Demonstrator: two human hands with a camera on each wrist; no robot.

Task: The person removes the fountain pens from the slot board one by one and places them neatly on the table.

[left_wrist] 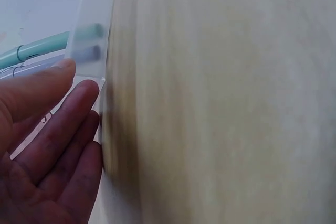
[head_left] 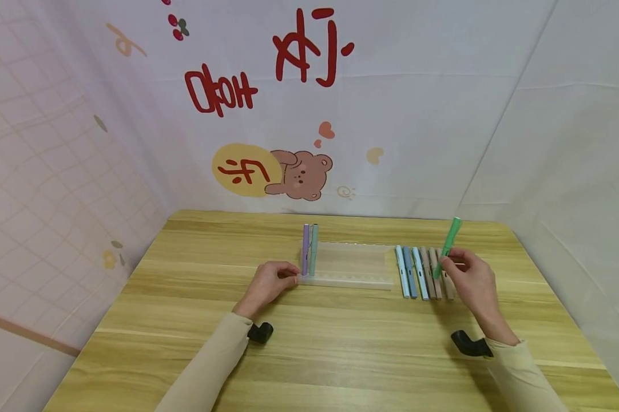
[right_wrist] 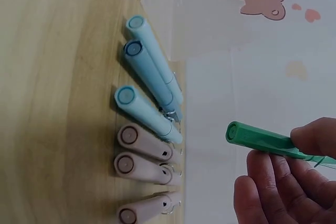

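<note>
I have one worktop (head_left: 350,349) across my head view, carrying one see-through rack (head_left: 350,282). Two hands are there. At the rack's left end, the left hand (head_left: 270,283) has its fingers loosely extended, tips touching the rack's corner. Right of the rack, the right hand (head_left: 471,280) is closed to a pinch, thumb against fingers, on a green pen (head_left: 450,236), raised and tilted. I count nine pens in all. Two stand inside the rack at its left end: a purple pen (head_left: 305,249) and a mint pen (head_left: 313,257). Six lie in a row just right of the rack: two light blue pens (right_wrist: 142,109) with one blue pen (right_wrist: 149,74) between them, then, farther from the rack, three brown pens (right_wrist: 144,170).
</note>
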